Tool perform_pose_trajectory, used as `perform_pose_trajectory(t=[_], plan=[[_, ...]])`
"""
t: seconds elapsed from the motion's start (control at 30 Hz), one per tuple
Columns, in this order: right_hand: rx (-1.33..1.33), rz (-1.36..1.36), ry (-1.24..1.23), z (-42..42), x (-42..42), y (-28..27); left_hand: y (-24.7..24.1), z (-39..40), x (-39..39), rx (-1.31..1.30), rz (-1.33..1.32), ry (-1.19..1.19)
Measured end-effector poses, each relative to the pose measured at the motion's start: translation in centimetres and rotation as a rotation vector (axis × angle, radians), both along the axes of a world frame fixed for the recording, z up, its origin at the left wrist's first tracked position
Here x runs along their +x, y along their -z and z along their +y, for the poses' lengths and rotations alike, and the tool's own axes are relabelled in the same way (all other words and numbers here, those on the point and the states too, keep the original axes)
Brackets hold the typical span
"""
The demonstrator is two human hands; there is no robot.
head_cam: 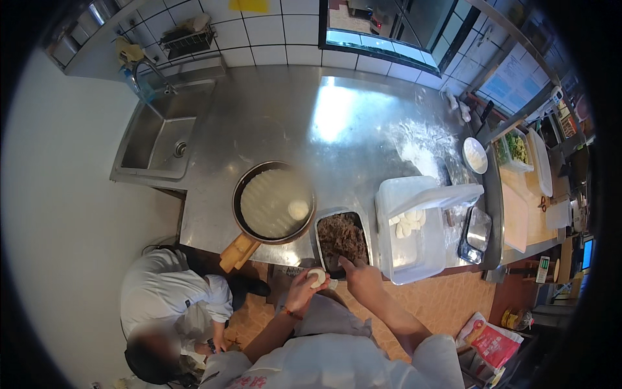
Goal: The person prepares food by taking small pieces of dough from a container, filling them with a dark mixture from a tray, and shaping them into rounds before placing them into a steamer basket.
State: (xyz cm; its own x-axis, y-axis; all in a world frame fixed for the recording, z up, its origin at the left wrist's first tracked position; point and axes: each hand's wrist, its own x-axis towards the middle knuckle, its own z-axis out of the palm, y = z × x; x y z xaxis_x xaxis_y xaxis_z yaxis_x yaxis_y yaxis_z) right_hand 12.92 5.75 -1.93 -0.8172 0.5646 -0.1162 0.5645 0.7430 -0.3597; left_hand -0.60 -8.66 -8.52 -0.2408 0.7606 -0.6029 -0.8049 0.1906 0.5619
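Observation:
My left hand (300, 292) holds a small round of pale dough (317, 277) in its fingers, just in front of the counter's near edge. My right hand (363, 283) is at the near end of a metal tray (318, 238) of dark minced filling (341, 236), its fingertips over the rim. Whether those fingers grip a tool is hidden. Left of the tray stands a pan (236, 214) with a wooden handle (239, 250); a pale dough piece (298, 209) lies at the right of its whitish contents, which are partly blurred. On the right, a clear plastic bin (418, 255) contains several white dough pieces (407, 223).
A sink (163, 141) is set into the steel counter (262, 112) at left. Flour (420, 150), a white bowl (475, 155) and a digital scale (475, 236) are at right. Another person (167, 301) bends low at my left. A red-and-white bag (493, 340) sits lower right.

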Motion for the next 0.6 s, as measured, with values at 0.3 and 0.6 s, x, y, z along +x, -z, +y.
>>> perform_pose_trajectory(t=[0.3,0.6], plan=[[0.119,-0.094,-0.034,1.2,-2.3,3.2,-1.1,0.8,0.0,-0.033,-0.034,0.095],[0.068,-0.095,-0.114,-0.5,0.3,3.6,1.3,1.1,2.5,-0.031,0.151,0.04]])
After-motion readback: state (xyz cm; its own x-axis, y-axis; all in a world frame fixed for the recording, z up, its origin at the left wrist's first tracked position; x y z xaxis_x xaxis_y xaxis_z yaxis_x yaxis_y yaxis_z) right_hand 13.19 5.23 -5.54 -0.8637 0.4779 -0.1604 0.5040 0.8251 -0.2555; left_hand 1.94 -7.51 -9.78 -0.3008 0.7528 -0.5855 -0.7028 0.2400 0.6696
